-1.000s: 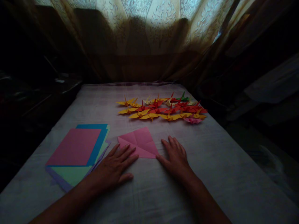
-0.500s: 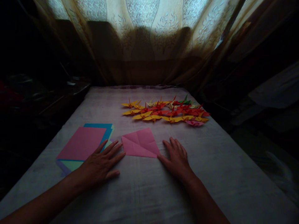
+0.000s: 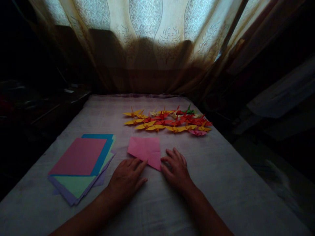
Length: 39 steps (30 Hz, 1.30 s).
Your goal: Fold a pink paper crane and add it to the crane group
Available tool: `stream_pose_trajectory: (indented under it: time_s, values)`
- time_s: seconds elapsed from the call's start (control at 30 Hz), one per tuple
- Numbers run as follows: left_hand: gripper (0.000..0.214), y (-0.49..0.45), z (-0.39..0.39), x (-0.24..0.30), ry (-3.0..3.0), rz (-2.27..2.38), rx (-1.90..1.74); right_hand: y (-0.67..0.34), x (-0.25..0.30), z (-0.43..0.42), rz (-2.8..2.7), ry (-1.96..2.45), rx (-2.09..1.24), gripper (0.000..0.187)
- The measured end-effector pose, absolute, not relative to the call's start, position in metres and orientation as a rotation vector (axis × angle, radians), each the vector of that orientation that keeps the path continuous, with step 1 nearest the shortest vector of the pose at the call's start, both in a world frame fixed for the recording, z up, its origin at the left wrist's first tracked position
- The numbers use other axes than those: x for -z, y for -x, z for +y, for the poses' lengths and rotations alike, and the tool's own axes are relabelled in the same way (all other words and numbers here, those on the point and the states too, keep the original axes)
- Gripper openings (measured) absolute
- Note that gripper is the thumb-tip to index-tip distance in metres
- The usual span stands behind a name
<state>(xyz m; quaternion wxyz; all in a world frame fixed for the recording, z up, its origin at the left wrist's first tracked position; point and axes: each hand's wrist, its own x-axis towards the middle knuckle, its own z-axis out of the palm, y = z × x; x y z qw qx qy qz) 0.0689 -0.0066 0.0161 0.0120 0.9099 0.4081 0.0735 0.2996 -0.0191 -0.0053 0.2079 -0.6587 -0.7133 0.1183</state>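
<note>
A creased pink sheet of origami paper [image 3: 146, 147] lies on the cloth between my hands, one edge slanting down to its lower right corner. My left hand [image 3: 128, 174] rests palm down at that slanted edge, its fingertips on the paper and the thumb held apart below. At the lower right corner, my right hand [image 3: 176, 168] touches the paper's side with thumb and fingers, which are bent a little and spread. Neither hand grips the sheet. Left of my left hand sits a stack of coloured paper [image 3: 81, 155], pink on top, with blue, pale green and purple beneath.
Rows of folded paper cranes [image 3: 169, 123], mostly yellow and red, with a green and a pink one, stand beyond the sheet. A pale checked cloth [image 3: 152, 209] covers the table. Behind it hangs a patterned curtain [image 3: 169, 36]. Both sides of the room are dark.
The pink sheet has turned, its slanted edge now facing me. My left hand has moved right, off the stack's edge and onto the sheet. My right hand stays by its right corner.
</note>
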Motion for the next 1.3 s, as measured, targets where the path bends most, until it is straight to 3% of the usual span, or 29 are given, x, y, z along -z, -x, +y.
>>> stream_pose_trajectory:
  time_s: [0.23,0.5,0.67,0.8,0.9,1.17,1.3]
  values:
    - [0.044,-0.063,0.008,-0.008,-2.791,1.357,-0.311,-0.289,0.005,-0.024,-2.143,1.515,-0.406,0.031]
    - [0.039,-0.046,0.023,-0.002,-2.744,1.3,-0.414,-0.3,0.004,0.013,-2.083,1.576,0.056,0.045]
    - [0.034,-0.044,0.024,-0.001,-2.826,1.342,-0.469,-0.301,-0.012,0.042,-2.256,1.513,0.141,0.022]
    - [0.028,-0.04,0.022,0.002,-2.832,1.34,-0.49,-0.298,-0.017,0.024,-2.441,1.171,0.146,0.022]
    - [0.032,-0.035,0.025,0.006,-2.775,1.229,-0.412,-0.298,-0.015,0.0,-2.462,0.979,0.058,0.021]
    - [0.037,-0.028,0.034,0.008,-2.56,1.136,-0.298,-0.3,-0.011,-0.011,-2.35,1.129,-0.452,0.015]
    - [0.035,-0.028,0.037,0.009,-2.478,1.166,-0.293,-0.295,-0.011,-0.007,-2.091,1.31,-0.557,0.013]
